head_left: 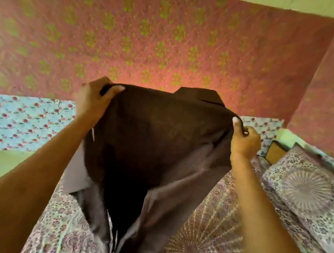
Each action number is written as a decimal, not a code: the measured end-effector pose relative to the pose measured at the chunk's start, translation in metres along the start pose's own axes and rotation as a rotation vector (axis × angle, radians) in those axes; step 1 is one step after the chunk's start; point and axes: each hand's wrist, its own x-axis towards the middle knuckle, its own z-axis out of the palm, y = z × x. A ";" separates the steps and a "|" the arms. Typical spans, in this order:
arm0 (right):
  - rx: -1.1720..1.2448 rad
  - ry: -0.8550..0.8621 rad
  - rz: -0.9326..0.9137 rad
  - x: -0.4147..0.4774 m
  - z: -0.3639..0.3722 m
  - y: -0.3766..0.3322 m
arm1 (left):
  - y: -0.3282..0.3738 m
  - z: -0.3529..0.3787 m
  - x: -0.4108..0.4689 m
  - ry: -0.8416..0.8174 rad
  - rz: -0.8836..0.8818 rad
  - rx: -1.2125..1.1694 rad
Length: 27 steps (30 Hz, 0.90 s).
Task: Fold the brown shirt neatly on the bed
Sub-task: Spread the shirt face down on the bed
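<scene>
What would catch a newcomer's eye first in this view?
The brown shirt, held up in the air at centre frame and hanging down toward the bed with its mandala-print sheet. The left hand and right hand pinch its two upper corners. Behind it, a pink cloth with green flower motifs covers the far wall.

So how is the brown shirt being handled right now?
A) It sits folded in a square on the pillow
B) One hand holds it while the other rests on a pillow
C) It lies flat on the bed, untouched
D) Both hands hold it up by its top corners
D: the left hand and the right hand each grip a top corner of the brown shirt, which hangs down toward the bed.
</scene>
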 end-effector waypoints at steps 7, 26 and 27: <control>-0.149 0.165 -0.108 0.012 -0.068 -0.023 | 0.019 -0.057 -0.002 -0.623 -0.001 0.129; 0.003 -0.387 -0.498 0.114 -0.083 0.070 | 0.014 0.014 -0.038 -0.148 -0.247 -0.365; -0.011 -0.404 -0.474 0.121 -0.072 0.083 | 0.007 0.026 -0.041 -0.162 -0.265 -0.325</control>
